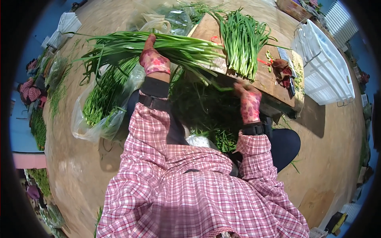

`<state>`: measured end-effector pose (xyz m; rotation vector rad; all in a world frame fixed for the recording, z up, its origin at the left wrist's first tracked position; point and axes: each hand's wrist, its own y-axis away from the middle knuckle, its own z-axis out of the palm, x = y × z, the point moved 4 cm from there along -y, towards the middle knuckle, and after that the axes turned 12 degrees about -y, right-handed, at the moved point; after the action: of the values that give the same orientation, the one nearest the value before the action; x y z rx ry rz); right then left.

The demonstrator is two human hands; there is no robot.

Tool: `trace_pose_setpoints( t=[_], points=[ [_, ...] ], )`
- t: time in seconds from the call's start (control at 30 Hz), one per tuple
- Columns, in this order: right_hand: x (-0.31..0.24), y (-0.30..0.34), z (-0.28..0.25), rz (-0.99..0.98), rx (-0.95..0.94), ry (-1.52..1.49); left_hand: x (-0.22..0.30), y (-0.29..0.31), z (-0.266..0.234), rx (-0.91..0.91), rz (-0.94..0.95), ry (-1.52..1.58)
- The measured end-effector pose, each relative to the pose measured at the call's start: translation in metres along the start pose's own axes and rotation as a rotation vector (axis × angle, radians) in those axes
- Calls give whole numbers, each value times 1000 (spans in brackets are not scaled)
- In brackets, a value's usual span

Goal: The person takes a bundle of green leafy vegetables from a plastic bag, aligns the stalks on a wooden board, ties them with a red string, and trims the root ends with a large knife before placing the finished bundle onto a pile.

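My left hand [154, 59], in a pink flowered glove, is closed around a thick bunch of garlic chives [184, 45]. Their leafy ends point left and the pale stems point right. One bent strand [222, 88] hangs off the stem ends toward my right hand [250, 99], gloved alike. Its fingers are curled together by the near edge of the wooden board [210, 29]; slight blur hides whether they grip that strand. On the board lies another chive bunch [244, 43], stems toward me. Right of it are a dark red cloth-like heap [282, 71] and a knife [293, 85].
An open plastic bag [85, 129] of chives sits left of my knees, with more clear bags [170, 22] beyond. A white plastic crate [325, 63] stands right of the board. Loose green trimmings [222, 139] lie between my legs. Another person [29, 91] is at far left.
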<state>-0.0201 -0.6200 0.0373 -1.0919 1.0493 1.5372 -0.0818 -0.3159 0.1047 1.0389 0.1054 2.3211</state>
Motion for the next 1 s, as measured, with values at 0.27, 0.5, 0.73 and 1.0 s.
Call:
trace_pose_setpoints(
  t=[0.27, 0.5, 0.73, 1.0],
  points=[
    [46, 19, 89, 226, -511, -405, -18, 14, 14, -23, -33, -34],
    [31, 24, -3, 375, -213, 161, 33, -14, 9, -213, -30, 3],
    [-22, 7, 76, -351, -794, 44, 18, 2, 4, -331, 4, -114],
    [-28, 13, 50, 234, -493, -519, 35, 8, 2, -316, -105, -63]
  ],
)
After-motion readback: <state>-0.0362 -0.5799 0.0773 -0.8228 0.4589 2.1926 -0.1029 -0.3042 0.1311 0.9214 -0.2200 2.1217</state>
